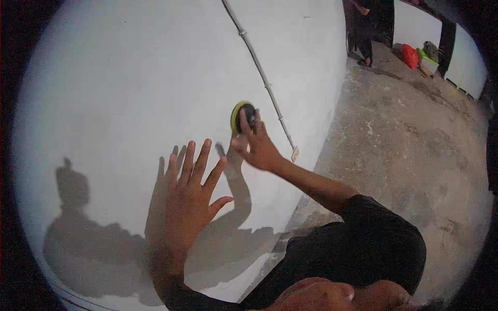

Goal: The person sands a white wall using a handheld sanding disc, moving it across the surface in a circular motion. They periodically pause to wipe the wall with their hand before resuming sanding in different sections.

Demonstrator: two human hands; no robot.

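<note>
My right hand (pixel 259 146) is on a round black pad with a yellow rim (pixel 236 118), its fingers reaching over the pad's dark back. The pad lies against the white wall (pixel 140 78). Lower down and to the left, my left hand (pixel 193 189) is raised at the wall with all its fingers spread, holding nothing. Shadows of both hands and of my head fall on the wall around them.
A grey cable (pixel 258 62) runs down the wall just right of the pad to a small white socket box (pixel 295 154). Worn concrete floor (pixel 410 155) stretches to the right. Farther back stand a person (pixel 365 31) and a red bag (pixel 410 56) beside a green-rimmed box (pixel 428 63).
</note>
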